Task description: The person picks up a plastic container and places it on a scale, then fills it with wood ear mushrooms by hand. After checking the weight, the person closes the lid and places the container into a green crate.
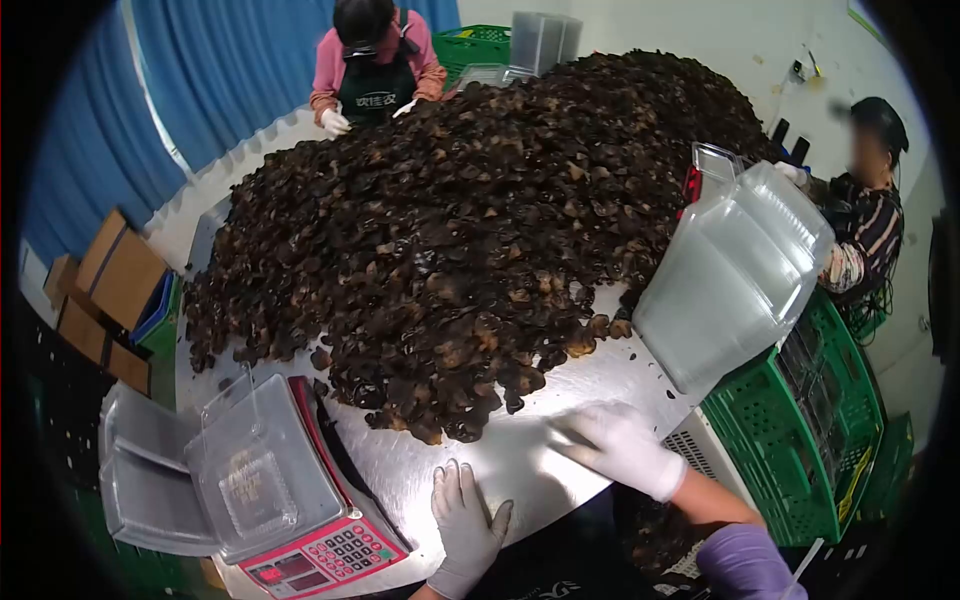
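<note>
My left hand (468, 525), in a white glove, rests on the front edge of the metal table (520, 440) with its fingers stretched out and nothing in it. To its right, my right hand (630, 450), also gloved, is over the tabletop. Its fingers reach left, somewhat blurred, with a gap by the thumb and nothing visible in them. Beyond both hands rises a large heap of dark brown wood ear mushrooms (450, 250). On the left a red scale (340, 550) carries a clear plastic box (255, 490).
Nested clear plastic boxes (735, 270) stand at the table's right edge, beside green crates (790, 420). More clear containers (150, 470) lie left of the scale. One co-worker (375, 60) is behind the heap, another (870, 200) at the right. Cardboard boxes (120, 270) stand far left.
</note>
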Tool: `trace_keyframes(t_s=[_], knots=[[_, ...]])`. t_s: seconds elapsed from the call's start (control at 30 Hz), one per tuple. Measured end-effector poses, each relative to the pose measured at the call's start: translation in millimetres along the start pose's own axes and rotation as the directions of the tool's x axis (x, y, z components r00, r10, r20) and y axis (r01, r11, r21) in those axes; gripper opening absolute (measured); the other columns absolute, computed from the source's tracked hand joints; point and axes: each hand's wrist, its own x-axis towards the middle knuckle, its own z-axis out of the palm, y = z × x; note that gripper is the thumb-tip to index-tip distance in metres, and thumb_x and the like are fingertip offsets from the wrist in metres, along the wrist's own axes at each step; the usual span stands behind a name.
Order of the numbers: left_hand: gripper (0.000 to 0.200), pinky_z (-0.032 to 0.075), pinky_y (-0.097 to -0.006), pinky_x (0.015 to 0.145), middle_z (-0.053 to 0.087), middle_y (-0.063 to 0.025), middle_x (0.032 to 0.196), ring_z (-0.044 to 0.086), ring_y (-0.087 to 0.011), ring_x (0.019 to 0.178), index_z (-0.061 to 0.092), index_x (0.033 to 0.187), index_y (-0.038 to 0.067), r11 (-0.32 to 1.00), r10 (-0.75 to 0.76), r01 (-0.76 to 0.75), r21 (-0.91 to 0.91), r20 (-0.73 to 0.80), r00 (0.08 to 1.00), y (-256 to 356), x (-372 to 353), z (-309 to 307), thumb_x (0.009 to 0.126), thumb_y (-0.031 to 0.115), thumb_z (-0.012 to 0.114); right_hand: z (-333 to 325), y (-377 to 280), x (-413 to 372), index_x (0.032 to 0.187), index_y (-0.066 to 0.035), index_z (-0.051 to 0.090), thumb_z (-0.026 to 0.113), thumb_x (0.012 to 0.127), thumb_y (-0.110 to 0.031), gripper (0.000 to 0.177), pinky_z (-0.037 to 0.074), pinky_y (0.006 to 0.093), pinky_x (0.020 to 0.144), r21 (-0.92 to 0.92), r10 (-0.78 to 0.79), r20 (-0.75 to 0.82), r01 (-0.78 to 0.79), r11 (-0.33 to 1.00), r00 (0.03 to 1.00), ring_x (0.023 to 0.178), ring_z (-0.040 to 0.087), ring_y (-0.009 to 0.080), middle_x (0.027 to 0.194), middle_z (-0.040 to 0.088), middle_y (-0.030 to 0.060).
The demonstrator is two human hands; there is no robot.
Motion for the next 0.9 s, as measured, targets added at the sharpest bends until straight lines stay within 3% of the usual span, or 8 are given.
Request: trace_keyframes(t_s=[0.1, 0.23, 0.37, 0.43, 0.57, 0.67, 0.83, 0.9], knots=[[0.087, 0.025, -0.0586, 0.111, 0.033, -0.0318, 0.145, 0.029, -0.0532, 0.134, 0.033, 0.142, -0.009, 1.0, -0.004, 0.004, 0.008, 0.013, 1.0, 1.6, 4.7, 0.5, 0.081, 0.04, 0.072, 41.4, -11.4, 88.7, 0.126, -0.009, 0.06, 0.071, 0.08, -0.016, 0.048, 0.051, 0.0377, 0.083, 0.128, -0.008, -0.296, 0.048, 0.991, 0.955, 0.099, 0.061, 0.0287, 0.112, 0.061, 0.0112], [0.083, 0.024, -0.0574, 0.11, 0.034, -0.0297, 0.144, 0.029, -0.0513, 0.135, 0.036, 0.141, -0.007, 1.0, -0.008, 0.007, 0.006, 0.026, 1.0, 0.1, 2.6, 0.9, 0.082, 0.04, 0.071, 69.9, -24.7, 159.4, 0.13, -0.015, 0.057, 0.071, 0.077, -0.016, 0.054, 0.048, 0.0376, 0.089, -0.166, -0.074, -0.071, 0.062, 0.984, 0.995, 0.105, 0.056, 0.0269, 0.113, 0.058, 0.0099], [0.081, 0.026, -0.0568, 0.11, 0.035, -0.026, 0.145, 0.031, -0.0491, 0.135, 0.038, 0.142, -0.002, 1.0, -0.018, 0.018, 0.016, 0.012, 1.0, 0.5, 2.5, -1.5, 0.083, 0.043, 0.07, 74.6, -11.4, 166.9, 0.121, -0.01, 0.062, 0.062, 0.085, -0.012, 0.036, 0.051, 0.0376, 0.083, 0.333, 0.091, -0.304, 0.017, 0.943, 0.948, 0.097, 0.062, 0.0229, 0.098, 0.064, 0.0062], [0.079, 0.024, -0.0567, 0.11, 0.033, -0.0277, 0.145, 0.029, -0.0498, 0.135, 0.039, 0.14, -0.004, 1.0, -0.004, 0.004, 0.007, 0.017, 1.0, 1.9, 4.1, -1.9, 0.083, 0.041, 0.07, 67.1, -4.6, 160.7, 0.122, -0.004, 0.06, 0.058, 0.093, -0.018, 0.033, 0.051, 0.0327, 0.082, 0.891, 0.422, 0.038, -0.222, 0.396, 0.906, 0.096, 0.062, 0.0154, 0.104, 0.065, 0.0038], [0.078, 0.025, -0.0569, 0.11, 0.033, -0.0273, 0.145, 0.029, -0.0496, 0.135, 0.04, 0.139, -0.003, 1.0, 0.02, -0.02, 0.011, 0.027, 0.999, -0.6, 3.1, -0.2, 0.083, 0.041, 0.07, 49.4, 12.7, 135.2, 0.126, -0.002, 0.059, 0.047, 0.101, -0.021, 0.033, 0.05, 0.0239, 0.072, 0.981, 0.284, 0.194, -0.184, -0.063, 0.939, 0.084, 0.064, 0.0112, 0.103, 0.068, 0.0062], [0.076, 0.025, -0.057, 0.11, 0.032, -0.0274, 0.146, 0.028, -0.0494, 0.135, 0.041, 0.139, -0.003, 0.999, 0.016, -0.016, -0.032, -0.014, 1.0, -0.6, 1.9, -0.3, 0.083, 0.039, 0.07, 45.5, 15.9, 114.2, 0.123, -0.002, 0.06, 0.046, 0.102, -0.019, 0.031, 0.049, 0.0233, 0.072, 0.959, 0.258, 0.259, -0.216, -0.186, 0.931, 0.085, 0.065, 0.0118, 0.105, 0.069, 0.0074], [0.076, 0.025, -0.0554, 0.111, 0.033, -0.0279, 0.145, 0.029, -0.0489, 0.135, 0.04, 0.14, -0.003, 0.998, 0.004, -0.005, -0.061, -0.014, 1.0, -0.3, 3.0, -3.9, 0.083, 0.036, 0.071, 31.5, 7.1, 43.5, 0.106, 0.001, 0.064, 0.052, 0.098, -0.019, 0.024, 0.045, 0.0266, 0.073, 0.941, 0.193, 0.338, -0.325, -0.097, 0.921, 0.076, 0.055, 0.0116, 0.086, 0.061, 0.004], [0.076, 0.025, -0.0548, 0.111, 0.034, -0.0283, 0.145, 0.03, -0.0486, 0.135, 0.039, 0.14, -0.003, 0.996, -0.01, 0.008, -0.087, -0.023, 1.0, -2.6, 0.9, -4.5, 0.083, 0.034, 0.071, 2.0, 24.0, -7.3, 0.1, -0.001, 0.068, 0.057, 0.096, -0.023, 0.025, 0.047, 0.0264, 0.075, 0.809, -0.017, 0.464, -0.415, 0.415, 0.886, 0.078, 0.055, 0.0107, 0.087, 0.063, 0.0038]])
